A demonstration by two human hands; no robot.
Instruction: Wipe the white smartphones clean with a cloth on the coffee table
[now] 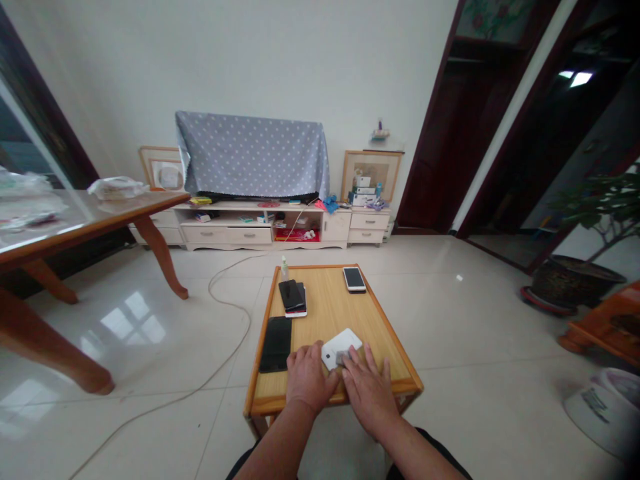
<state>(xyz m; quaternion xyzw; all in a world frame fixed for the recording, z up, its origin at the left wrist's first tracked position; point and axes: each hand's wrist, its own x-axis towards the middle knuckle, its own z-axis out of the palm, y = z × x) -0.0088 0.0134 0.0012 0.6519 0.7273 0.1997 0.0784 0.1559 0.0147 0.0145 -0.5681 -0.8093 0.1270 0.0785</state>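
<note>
On the low wooden table (380,333) we note a large black device (275,343) lying flat at the left edge, just beside the left hand (309,377). Farther back sits a stack of two phones (293,297), a dark one on a pale one, with a small bottle (285,268) behind it at the far left corner. A white-framed phone (354,279) lies screen up at the far right, well apart from the rest. Nothing stands between the hands and the white phone (343,345). A pale cable (227,303) loops over the tiled floor to the left. Beyond it a dotted grey cloth (253,157) drapes over something on a cream cabinet (227,233). The near end of the white phone is covered by both hands. A small grey thing (342,359) shows at the right hand's (369,390) fingertips, too small to identify. The left hand's fingers curl down at the phone's left corner, and we cannot tell whether they clasp it. The right hand lies flat with its fingers spread and extended, pressing on the grey thing and clasping nothing. The white phone lies near the table's front middle, turned at an angle, plain white side up, with a dark spot near its left corner.
</note>
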